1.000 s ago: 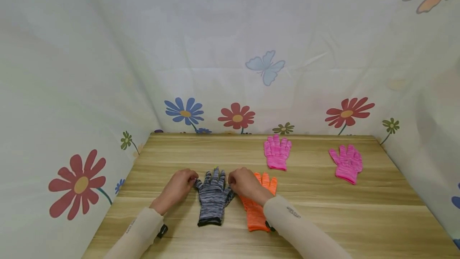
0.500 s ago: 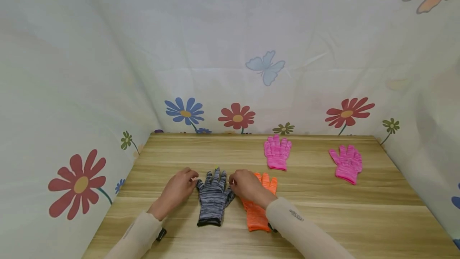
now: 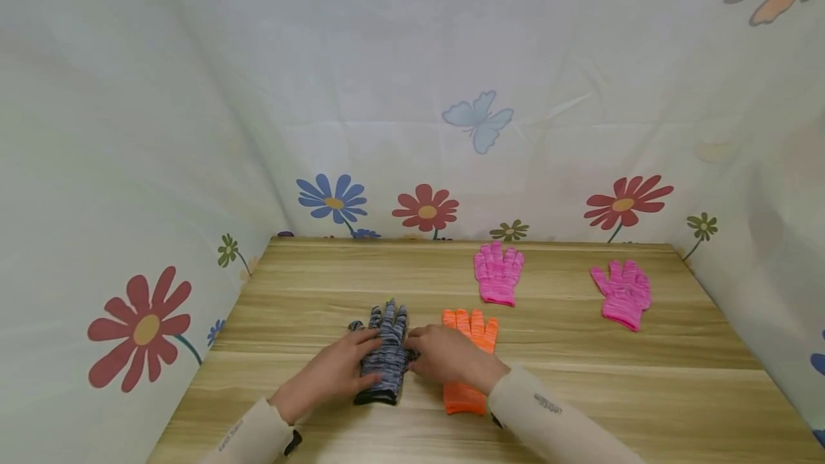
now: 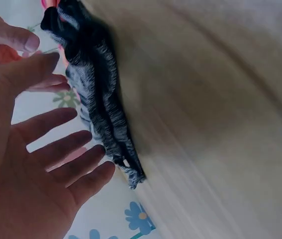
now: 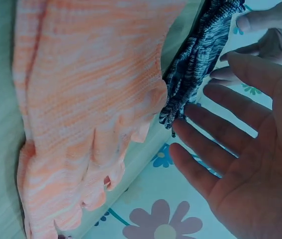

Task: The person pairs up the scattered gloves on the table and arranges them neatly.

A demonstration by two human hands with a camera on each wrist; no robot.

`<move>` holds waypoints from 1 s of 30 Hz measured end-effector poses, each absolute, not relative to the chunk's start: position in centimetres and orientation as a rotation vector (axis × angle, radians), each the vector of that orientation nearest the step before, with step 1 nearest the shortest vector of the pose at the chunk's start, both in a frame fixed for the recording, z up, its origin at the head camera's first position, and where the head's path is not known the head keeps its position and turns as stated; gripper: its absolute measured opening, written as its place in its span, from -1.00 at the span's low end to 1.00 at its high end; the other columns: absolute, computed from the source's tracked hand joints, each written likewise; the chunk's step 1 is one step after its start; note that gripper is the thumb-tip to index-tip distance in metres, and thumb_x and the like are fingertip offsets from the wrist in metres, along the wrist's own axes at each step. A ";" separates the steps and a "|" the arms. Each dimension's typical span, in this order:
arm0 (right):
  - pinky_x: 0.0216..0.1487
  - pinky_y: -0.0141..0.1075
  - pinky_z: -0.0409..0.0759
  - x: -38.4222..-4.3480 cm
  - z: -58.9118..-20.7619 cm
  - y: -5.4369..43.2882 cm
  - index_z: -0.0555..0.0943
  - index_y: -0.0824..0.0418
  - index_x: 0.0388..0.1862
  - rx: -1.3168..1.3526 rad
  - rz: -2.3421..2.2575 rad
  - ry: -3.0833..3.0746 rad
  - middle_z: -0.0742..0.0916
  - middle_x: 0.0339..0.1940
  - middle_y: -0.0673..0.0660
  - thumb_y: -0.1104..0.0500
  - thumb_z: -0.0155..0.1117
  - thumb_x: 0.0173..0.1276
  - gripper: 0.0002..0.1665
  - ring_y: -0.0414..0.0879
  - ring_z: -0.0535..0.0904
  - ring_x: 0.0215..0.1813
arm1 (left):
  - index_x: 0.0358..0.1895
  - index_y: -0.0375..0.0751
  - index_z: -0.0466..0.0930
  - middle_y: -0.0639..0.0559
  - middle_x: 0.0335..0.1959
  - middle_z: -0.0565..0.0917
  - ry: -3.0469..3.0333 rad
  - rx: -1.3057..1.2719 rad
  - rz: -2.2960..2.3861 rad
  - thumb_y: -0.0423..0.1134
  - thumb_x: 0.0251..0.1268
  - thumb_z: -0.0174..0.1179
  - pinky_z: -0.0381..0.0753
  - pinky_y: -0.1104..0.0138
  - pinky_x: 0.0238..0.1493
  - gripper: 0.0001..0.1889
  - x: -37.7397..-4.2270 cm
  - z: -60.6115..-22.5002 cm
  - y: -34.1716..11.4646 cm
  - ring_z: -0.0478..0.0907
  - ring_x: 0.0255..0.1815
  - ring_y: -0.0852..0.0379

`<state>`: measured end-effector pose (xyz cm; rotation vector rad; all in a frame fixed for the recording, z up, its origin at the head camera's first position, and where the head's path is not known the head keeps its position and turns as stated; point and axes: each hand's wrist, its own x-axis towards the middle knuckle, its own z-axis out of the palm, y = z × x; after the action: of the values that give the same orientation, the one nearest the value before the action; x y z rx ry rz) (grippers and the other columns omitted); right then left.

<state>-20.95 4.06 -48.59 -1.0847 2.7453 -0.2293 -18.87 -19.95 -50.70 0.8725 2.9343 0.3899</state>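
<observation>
A grey-and-black striped knit glove (image 3: 390, 353) lies with its fingers pointing away and its dark cuff toward me. In the head view my left hand (image 3: 336, 365) overlaps the glove's left side, and in the left wrist view its fingers (image 4: 83, 159) are spread and nearly straight beside the knit. On the other side, my right hand (image 3: 445, 355) has its fingertips at the glove's right edge; the right wrist view shows them extended. An orange knit glove (image 3: 465, 398) lies under the right hand and forearm, which hide its middle.
Two pink knit gloves lie flat toward the back of the wooden table (image 3: 677, 378): one pink glove (image 3: 498, 276) near the middle and another pink glove (image 3: 622, 294) at the right. Flower-printed white cloth (image 3: 361, 92) walls the table's back and sides.
My left hand has moved from the grey glove's thumb-side tip down and right over its palm area. The right hand has shifted slightly nearer to me, beside the glove.
</observation>
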 end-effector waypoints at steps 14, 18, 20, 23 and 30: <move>0.24 -0.18 0.59 -20.0 -49.3 4.5 0.60 0.02 0.26 -1.120 -0.059 2.770 0.63 0.27 0.04 -0.11 0.24 0.38 -0.49 -0.05 0.57 0.27 | 0.42 -0.07 0.38 -0.13 0.51 0.28 2.809 0.869 0.377 0.20 0.24 0.25 0.38 -0.10 0.38 -0.27 -18.5 -51.5 -20.6 0.20 0.52 -0.23; 0.25 -0.20 0.58 -20.0 -49.4 4.6 0.61 0.04 0.23 -1.152 -0.049 2.778 0.65 0.23 0.03 -0.11 0.25 0.38 -0.50 -0.06 0.59 0.24 | 0.40 -0.08 0.41 -0.13 0.50 0.31 2.823 0.871 0.363 0.18 0.24 0.26 0.38 -0.09 0.38 -0.29 -18.5 -51.4 -20.6 0.22 0.51 -0.23; 0.25 -0.19 0.58 -20.2 -49.3 4.5 0.60 0.03 0.25 -1.141 -0.092 2.786 0.65 0.23 0.03 -0.10 0.23 0.39 -0.50 -0.05 0.58 0.25 | 0.38 -0.08 0.43 -0.12 0.48 0.33 2.848 0.869 0.357 0.18 0.25 0.26 0.40 -0.07 0.37 -0.31 -18.6 -51.2 -20.5 0.28 0.48 -0.21; 0.27 -0.16 0.57 -20.6 -48.6 4.4 0.56 0.02 0.30 -1.121 -0.166 2.793 0.61 0.30 0.04 -0.10 0.21 0.42 -0.48 -0.04 0.54 0.30 | 0.37 -0.10 0.44 -0.13 0.46 0.36 2.886 0.866 0.357 0.14 0.27 0.26 0.43 -0.06 0.35 -0.33 -19.1 -50.5 -20.3 0.34 0.44 -0.18; 0.46 -0.11 0.39 -22.1 -48.0 4.0 0.33 0.02 0.50 -1.125 -0.146 2.747 0.34 0.56 0.06 -0.21 0.12 0.45 -0.28 -0.03 0.27 0.55 | 0.51 -0.12 0.22 -0.15 0.54 0.23 2.850 0.991 0.269 0.18 0.19 0.32 0.33 -0.06 0.43 -0.13 -21.2 -49.6 -20.0 0.18 0.54 -0.16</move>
<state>-22.13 3.97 -48.02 -1.1253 2.7474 -0.1458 -21.24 -20.02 -49.58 0.9908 2.8500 0.2687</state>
